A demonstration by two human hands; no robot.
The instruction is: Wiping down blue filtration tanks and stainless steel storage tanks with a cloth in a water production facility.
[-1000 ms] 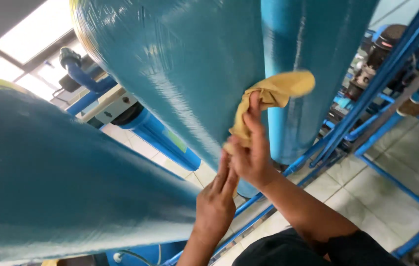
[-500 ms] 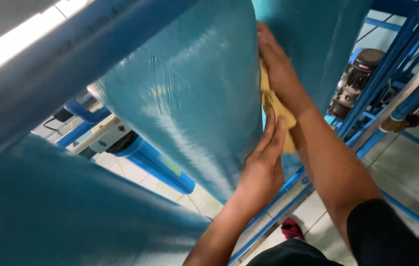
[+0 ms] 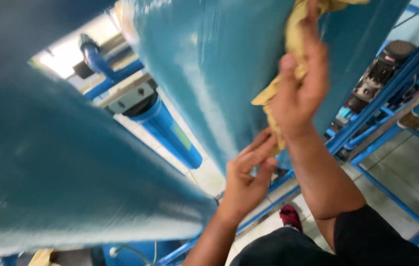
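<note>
Head view looks steeply along a tall teal-blue cylindrical tank with a glossy wound-fibre surface (image 3: 209, 74), and both of the person's bare hands are up against its side. The right hand (image 3: 300, 83) clutches a crumpled mustard-yellow cloth (image 3: 295, 37), fingers curled into it and pressing it to the tank wall. The rag looks soft and wrinkled; it bunches above the knuckles near the top edge of the picture, while a flat flap hangs down past the wrist. The left hand (image 3: 249, 172) sits lower, fingers straight and close together, their tips touching the cloth's bottom corner; it grips nothing that I can see. A second teal tank (image 3: 61, 172), blurred, fills the left side. Between the two tanks hangs a blue cylindrical filter housing (image 3: 170, 130). Blue metal frame rails (image 3: 391, 88) run at the right, over a pale tiled floor (image 3: 401, 172).
</note>
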